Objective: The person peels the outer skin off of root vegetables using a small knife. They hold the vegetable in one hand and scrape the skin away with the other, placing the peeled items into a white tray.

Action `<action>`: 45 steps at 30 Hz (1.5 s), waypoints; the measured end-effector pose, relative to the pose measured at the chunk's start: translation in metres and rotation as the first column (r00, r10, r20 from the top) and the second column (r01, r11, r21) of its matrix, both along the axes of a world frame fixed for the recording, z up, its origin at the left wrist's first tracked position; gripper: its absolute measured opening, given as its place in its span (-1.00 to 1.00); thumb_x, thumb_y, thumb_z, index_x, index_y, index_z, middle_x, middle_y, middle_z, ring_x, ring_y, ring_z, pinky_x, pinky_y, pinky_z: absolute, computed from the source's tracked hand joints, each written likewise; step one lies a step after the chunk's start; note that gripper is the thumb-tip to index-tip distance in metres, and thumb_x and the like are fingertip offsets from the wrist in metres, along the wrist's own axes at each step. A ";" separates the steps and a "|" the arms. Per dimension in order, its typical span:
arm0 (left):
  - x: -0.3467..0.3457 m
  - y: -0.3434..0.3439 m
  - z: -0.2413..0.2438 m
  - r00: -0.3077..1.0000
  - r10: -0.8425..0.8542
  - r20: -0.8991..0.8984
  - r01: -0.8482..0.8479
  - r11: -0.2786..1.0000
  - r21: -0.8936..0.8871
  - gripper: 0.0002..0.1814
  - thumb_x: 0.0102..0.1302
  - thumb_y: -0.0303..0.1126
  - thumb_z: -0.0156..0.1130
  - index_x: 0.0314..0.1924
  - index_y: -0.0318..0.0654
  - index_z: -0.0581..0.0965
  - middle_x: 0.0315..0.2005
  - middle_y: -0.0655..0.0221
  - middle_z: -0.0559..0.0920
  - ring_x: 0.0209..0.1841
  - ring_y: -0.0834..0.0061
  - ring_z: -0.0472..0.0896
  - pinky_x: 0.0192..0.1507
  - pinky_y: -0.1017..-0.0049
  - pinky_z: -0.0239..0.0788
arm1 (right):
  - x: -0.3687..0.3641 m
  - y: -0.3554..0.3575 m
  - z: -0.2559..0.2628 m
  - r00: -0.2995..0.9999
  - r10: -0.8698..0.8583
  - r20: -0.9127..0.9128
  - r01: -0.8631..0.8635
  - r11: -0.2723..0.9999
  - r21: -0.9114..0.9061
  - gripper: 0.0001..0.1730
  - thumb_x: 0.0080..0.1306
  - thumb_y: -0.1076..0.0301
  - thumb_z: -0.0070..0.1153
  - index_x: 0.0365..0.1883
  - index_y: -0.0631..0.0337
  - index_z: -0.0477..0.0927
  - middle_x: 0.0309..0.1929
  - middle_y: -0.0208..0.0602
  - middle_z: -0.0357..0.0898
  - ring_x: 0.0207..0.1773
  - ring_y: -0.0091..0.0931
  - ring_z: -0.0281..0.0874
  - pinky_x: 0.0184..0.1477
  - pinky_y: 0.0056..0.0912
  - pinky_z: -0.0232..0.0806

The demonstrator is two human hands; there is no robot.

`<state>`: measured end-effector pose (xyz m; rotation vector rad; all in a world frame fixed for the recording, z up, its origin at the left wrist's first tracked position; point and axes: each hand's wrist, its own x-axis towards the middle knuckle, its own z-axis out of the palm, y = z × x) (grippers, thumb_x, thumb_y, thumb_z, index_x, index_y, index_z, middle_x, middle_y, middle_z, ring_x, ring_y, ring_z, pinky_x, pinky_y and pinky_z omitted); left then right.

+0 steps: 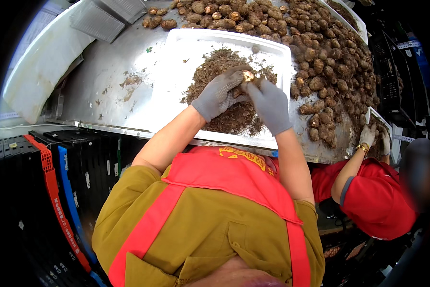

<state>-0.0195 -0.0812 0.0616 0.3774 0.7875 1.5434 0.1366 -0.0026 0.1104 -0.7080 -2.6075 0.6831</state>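
Note:
Both of my hands wear grey gloves and meet above a white foam tray (285,86). My left hand (220,91) is closed around a brown taro corm (248,75), whose pale cut end faces up. My right hand (268,102) touches the corm from the other side; its fingertips are blurred, and whether they hold anything does not show. Beneath the hands a heap of brown fibrous peelings (218,64) lies in the tray.
A large pile of taro corms (329,64) covers the far and right parts of the metal table (110,68). Clear plastic containers (96,21) stand at the far left. Stacked black crates (93,161) are below left. A co-worker in red (376,197) works at the right.

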 end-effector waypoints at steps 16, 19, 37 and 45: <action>-0.006 0.019 0.006 0.994 0.015 -0.111 -0.023 0.998 -0.064 -0.61 0.55 -0.32 0.01 0.30 -0.26 0.36 0.01 0.30 0.55 -0.09 0.54 0.57 -0.07 0.51 0.52 | -0.005 0.028 -0.001 0.994 -0.092 0.059 0.096 0.993 -0.069 -0.63 0.33 0.03 0.14 -0.42 0.19 0.59 -0.46 -0.10 0.58 -0.33 -0.16 0.59 -0.27 -0.12 0.40; -0.004 0.019 0.007 0.998 0.059 -0.032 -0.060 0.998 -0.020 -0.59 0.56 -0.30 0.00 0.32 -0.27 0.35 0.05 0.28 0.54 -0.05 0.50 0.58 -0.04 0.46 0.54 | 0.005 0.031 -0.014 0.963 0.076 0.260 -0.049 0.993 -0.109 -0.61 0.36 0.02 0.11 -0.41 0.20 0.58 -0.42 -0.08 0.59 -0.28 -0.15 0.60 -0.23 -0.10 0.41; -0.013 0.022 -0.016 0.997 0.038 0.070 -0.044 0.995 0.085 -0.53 0.53 -0.25 0.05 0.33 -0.30 0.34 0.11 0.27 0.55 0.11 0.46 0.56 0.14 0.43 0.46 | 0.016 0.043 -0.034 0.973 -0.024 0.231 0.070 0.979 -0.193 -0.55 0.36 0.03 0.15 -0.47 0.29 0.54 -0.45 -0.02 0.55 -0.32 -0.08 0.56 -0.25 -0.09 0.37; -0.015 0.026 -0.013 0.991 0.051 -0.128 -0.061 0.995 -0.076 -0.57 0.51 -0.28 0.10 0.28 -0.28 0.39 0.08 0.29 0.57 0.08 0.47 0.57 0.11 0.46 0.48 | -0.020 0.030 -0.006 0.969 -0.041 0.246 0.068 0.992 -0.105 -0.47 0.38 -0.08 0.05 -0.47 0.28 0.58 -0.48 0.02 0.58 -0.34 -0.03 0.58 -0.28 -0.04 0.40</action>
